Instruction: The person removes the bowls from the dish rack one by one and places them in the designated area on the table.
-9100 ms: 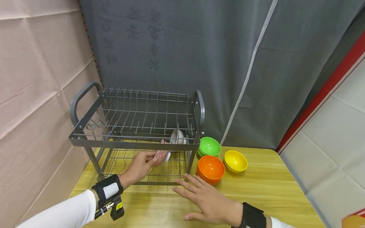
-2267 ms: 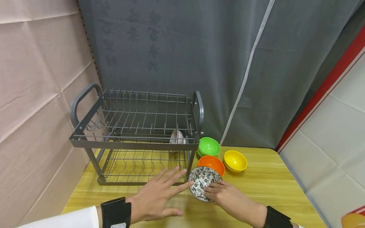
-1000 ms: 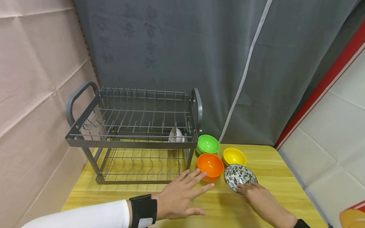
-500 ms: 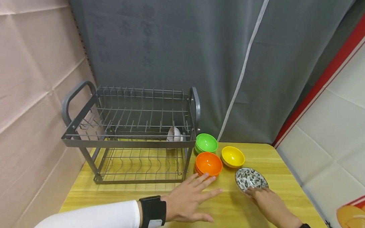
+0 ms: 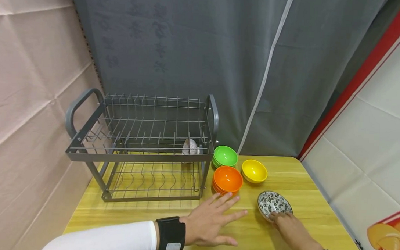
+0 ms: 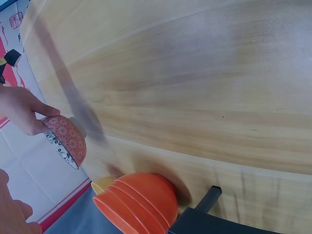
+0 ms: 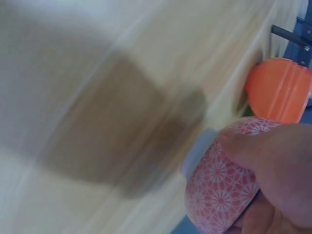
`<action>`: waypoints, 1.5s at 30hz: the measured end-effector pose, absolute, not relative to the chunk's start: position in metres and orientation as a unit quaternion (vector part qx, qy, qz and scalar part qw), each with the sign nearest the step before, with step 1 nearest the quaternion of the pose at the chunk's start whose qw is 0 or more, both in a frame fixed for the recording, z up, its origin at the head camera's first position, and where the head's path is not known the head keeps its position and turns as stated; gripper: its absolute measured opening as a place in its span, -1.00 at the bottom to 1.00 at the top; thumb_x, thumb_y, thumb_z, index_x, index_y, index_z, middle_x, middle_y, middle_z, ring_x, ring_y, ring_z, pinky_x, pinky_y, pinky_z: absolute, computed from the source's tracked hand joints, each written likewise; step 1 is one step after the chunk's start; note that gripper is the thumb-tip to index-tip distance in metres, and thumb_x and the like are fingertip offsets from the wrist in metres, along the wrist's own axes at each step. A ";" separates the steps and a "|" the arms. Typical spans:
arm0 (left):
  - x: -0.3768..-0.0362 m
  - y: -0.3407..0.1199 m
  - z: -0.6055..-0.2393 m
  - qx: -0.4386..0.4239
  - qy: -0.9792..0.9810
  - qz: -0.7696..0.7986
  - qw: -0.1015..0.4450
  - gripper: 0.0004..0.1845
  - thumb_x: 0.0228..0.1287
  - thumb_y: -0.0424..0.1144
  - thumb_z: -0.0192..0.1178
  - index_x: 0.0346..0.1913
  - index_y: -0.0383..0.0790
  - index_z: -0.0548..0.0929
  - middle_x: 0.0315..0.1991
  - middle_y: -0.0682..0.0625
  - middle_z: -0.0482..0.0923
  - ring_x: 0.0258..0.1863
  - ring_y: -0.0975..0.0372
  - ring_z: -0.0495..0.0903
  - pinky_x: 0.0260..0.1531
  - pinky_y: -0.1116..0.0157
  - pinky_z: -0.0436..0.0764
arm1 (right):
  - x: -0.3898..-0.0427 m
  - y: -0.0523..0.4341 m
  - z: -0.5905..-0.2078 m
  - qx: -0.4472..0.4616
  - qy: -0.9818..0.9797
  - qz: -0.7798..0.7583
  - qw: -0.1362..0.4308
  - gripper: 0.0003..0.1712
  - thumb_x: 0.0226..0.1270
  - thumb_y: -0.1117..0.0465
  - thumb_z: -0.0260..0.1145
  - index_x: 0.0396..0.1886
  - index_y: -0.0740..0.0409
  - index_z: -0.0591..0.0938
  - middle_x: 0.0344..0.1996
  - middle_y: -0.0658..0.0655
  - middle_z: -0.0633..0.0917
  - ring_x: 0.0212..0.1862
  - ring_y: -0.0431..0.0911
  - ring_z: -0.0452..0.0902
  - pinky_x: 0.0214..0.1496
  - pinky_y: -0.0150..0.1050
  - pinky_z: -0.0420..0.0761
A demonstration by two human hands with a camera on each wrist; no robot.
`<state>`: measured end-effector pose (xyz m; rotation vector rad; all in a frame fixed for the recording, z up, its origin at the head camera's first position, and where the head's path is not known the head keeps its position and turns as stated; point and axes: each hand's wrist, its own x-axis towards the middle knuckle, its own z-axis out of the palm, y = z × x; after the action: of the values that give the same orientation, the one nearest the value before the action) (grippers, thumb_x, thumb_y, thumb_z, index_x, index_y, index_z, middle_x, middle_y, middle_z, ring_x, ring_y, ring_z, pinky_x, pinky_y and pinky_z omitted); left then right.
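My right hand (image 5: pixel 292 229) pinches the near rim of a patterned bowl (image 5: pixel 271 203), thumb on the outside and fingers inside. In the head view the bowl shows a black-and-white floral inside. The right wrist view shows its red-and-white flowered outside (image 7: pixel 219 190) and pale foot. It is tilted and low over the table; whether the foot touches is unclear. My left hand (image 5: pixel 213 221) is spread flat and holds nothing, in front of a stack of orange bowls (image 5: pixel 228 179). Green bowls (image 5: pixel 225 156) and a yellow bowl (image 5: pixel 254 171) stand behind.
A two-tier grey dish rack (image 5: pixel 139 158) stands at the left of the wooden table (image 5: pixel 157 219). A white ribbed bowl (image 5: pixel 190 146) leans in its lower tier, at the right end. A grey curtain (image 5: pixel 189 47) hangs behind.
Earlier my left hand held the patterned bowl at the rack; then my right hand had it before the orange bowls. Since then it has moved right and lower, and my left hand has shifted right.
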<state>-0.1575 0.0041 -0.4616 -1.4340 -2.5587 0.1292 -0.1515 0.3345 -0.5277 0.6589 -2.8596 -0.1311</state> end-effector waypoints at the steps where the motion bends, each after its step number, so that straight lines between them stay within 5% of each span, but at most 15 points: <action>1: -0.157 0.004 -0.462 -0.486 -0.867 0.045 0.102 -0.17 0.42 0.50 -0.36 0.64 0.25 -0.05 0.67 -0.07 -0.10 0.63 0.03 0.04 0.55 0.03 0.24 | -0.152 0.335 -0.530 0.220 -0.970 -0.043 0.097 -0.76 0.11 0.26 0.51 -0.17 0.08 0.79 -0.21 0.05 0.83 -0.15 -0.08 0.74 0.07 -0.01 0.69; 11: -0.156 -0.002 -0.466 -0.486 -0.868 0.036 0.100 -0.19 0.44 0.48 -0.33 0.63 0.25 -0.02 0.66 -0.07 -0.08 0.63 0.02 0.05 0.54 0.01 0.27 | -0.154 0.337 -0.544 0.215 -0.972 -0.051 0.076 -0.78 0.14 0.26 0.50 -0.17 0.08 0.80 -0.27 0.01 0.82 -0.22 -0.11 0.73 0.01 -0.03 0.70; 28: -0.156 -0.009 -0.467 -0.478 -0.873 0.038 0.087 -0.19 0.43 0.49 -0.36 0.63 0.26 -0.02 0.66 -0.07 -0.08 0.63 0.03 0.05 0.50 0.01 0.33 | -0.152 0.329 -0.553 0.177 -0.983 -0.021 0.055 -0.68 0.21 0.24 0.46 -0.03 0.22 0.74 -0.04 0.18 0.80 0.02 0.05 0.73 0.21 0.11 0.63; 38: -0.155 -0.009 -0.467 -0.478 -0.873 0.045 0.092 -0.19 0.43 0.49 -0.40 0.63 0.26 -0.02 0.66 -0.07 -0.07 0.63 0.03 0.07 0.50 0.02 0.33 | -0.153 0.331 -0.549 0.169 -0.985 0.032 0.001 -0.46 0.26 -0.04 0.44 0.05 0.29 0.71 0.04 0.29 0.75 0.14 0.24 0.64 0.33 0.31 0.46; 45: -0.156 -0.009 -0.465 -0.474 -0.874 0.049 0.096 -0.19 0.43 0.48 -0.34 0.63 0.26 -0.04 0.66 -0.07 -0.07 0.62 0.02 0.09 0.50 0.02 0.33 | -0.155 0.336 -0.540 0.162 -0.986 0.031 0.033 -0.26 0.22 -0.25 0.41 0.20 0.19 0.66 0.20 0.32 0.67 0.30 0.34 0.51 0.45 0.33 0.26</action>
<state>-0.1564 -0.0090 -0.4645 -1.4030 -2.5893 0.1446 -0.1547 0.3359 -0.5396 0.4991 -3.0337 0.0954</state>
